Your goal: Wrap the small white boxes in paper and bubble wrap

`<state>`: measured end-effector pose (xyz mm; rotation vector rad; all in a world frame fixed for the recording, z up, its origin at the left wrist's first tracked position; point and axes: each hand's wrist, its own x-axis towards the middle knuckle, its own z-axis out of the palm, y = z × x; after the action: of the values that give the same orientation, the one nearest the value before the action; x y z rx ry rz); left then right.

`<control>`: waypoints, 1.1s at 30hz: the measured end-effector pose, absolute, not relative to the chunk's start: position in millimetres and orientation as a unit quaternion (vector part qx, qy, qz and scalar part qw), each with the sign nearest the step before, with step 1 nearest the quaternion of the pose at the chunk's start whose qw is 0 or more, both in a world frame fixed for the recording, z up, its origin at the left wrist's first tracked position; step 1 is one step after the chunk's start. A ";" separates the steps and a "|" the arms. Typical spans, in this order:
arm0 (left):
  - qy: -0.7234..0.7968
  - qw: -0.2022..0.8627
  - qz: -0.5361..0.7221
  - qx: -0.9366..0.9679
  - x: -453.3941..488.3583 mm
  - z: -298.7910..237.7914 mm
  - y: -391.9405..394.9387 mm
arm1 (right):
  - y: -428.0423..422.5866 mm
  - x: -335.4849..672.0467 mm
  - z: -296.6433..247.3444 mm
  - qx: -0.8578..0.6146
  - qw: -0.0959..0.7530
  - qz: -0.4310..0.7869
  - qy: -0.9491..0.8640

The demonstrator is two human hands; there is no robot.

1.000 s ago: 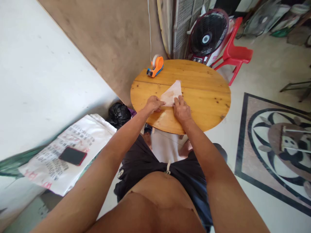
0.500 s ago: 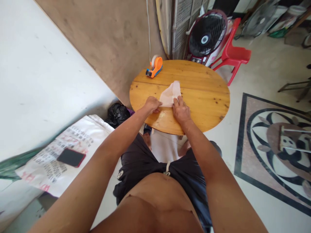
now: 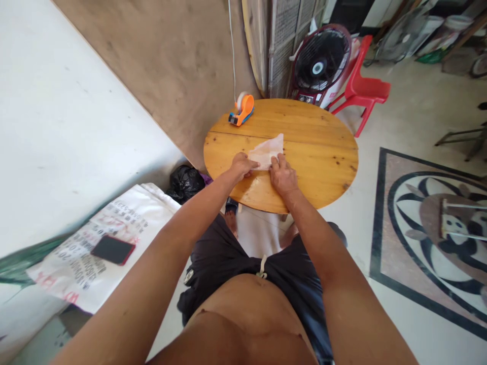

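Note:
A thin, whitish, slightly see-through sheet, like tissue paper or thin plastic, lies on the oval wooden table. My left hand pinches its near left corner between thumb and fingers. On the sheet's near right edge, my right hand presses with bent fingertips against the tabletop. The sheet's far end rises to a point beyond my hands. Parts of its near edge are hidden under my fingers.
An orange tape dispenser stands at the table's far left edge. Behind the table are a black fan and a red chair. To the left, a phone rests on a white printed sack, near a black plastic bag.
My left hand has moved slightly right, toward my right hand. The sheet's far part has dropped lower and changed shape. My right hand stays nearly in place.

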<state>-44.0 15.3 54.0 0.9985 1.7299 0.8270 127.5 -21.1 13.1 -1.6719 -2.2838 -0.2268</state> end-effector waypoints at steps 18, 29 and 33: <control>0.698 0.496 0.306 0.417 -37.5 63.2 21.9 | -20.1 128.2 10.6 -0.584 0.153 -0.079 -0.793; 0.698 0.512 0.329 0.378 -21.9 60.9 28.3 | -22.5 127.5 14.2 -0.586 0.156 -0.070 -0.792; 0.673 0.510 0.341 0.414 -15.8 62.9 23.0 | -22.2 128.4 13.4 -0.585 0.152 -0.079 -0.793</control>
<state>-15.8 23.0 62.9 0.9963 1.6211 0.8210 128.4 -22.2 13.4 -1.6779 -2.2762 -0.2269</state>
